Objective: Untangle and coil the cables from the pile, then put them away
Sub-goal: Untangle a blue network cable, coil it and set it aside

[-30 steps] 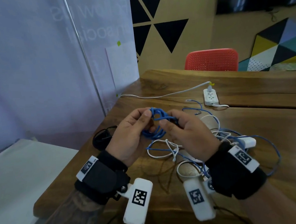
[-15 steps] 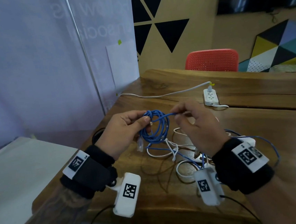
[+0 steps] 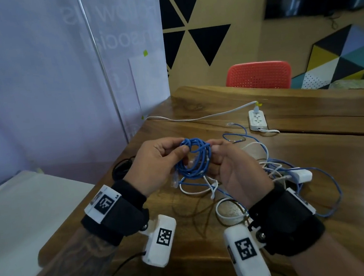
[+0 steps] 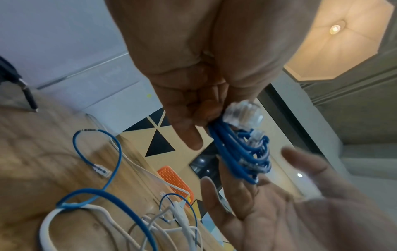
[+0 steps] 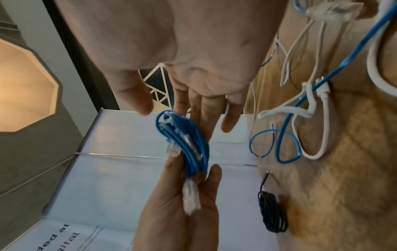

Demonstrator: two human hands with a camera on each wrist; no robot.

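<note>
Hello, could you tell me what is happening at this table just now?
A person is coiling cables. The left hand grips a small coil of blue network cable above the wooden table, its clear plug sticking out by the fingers. The right hand rests open against the coil's other side. A tangle of blue and white cables lies on the table, not yet sorted, and a coiled black cable lies apart near the left edge.

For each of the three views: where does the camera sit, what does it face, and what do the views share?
Head: worn high, looks down at the table, both hands and wristbands.
Left wrist: looks along the left hand, whose fingers pinch the blue coil.
Right wrist: looks along the right hand, fingers straight beside the coil.
Shared: the blue coil, the loose cable pile.
</note>
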